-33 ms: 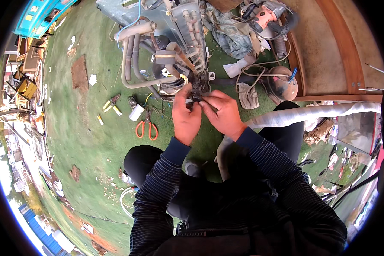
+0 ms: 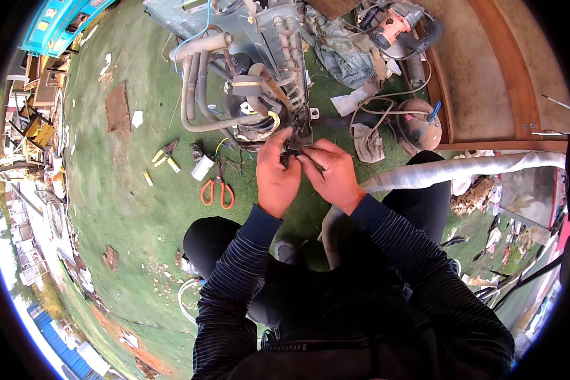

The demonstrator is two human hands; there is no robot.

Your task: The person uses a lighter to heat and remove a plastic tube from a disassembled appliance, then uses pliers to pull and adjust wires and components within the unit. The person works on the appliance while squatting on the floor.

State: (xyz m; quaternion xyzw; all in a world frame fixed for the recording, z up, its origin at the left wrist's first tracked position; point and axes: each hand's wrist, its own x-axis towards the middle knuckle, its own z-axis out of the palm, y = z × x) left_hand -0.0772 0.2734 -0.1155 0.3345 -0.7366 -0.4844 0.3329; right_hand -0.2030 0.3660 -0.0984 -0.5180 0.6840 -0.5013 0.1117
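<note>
Here, in the middle of the frame, the left hand [image 2: 277, 172] and the right hand [image 2: 330, 173] sit close together. Their fingers are pinched shut on a small dark part [image 2: 293, 151] at the bottom end of a grey metal unit [image 2: 259, 69] with bent pipes. The unit lies on green ground [image 2: 126, 209] in the upper middle. Orange-handled scissors [image 2: 217, 190] lie just left of the hands, near yellow-handled pliers [image 2: 164, 155].

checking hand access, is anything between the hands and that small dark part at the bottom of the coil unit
Nothing visible. The left hand and right hand both already touch the small dark part at the lower end of the coil unit. The orange-handled scissors lie off to the left on the grass.
</note>
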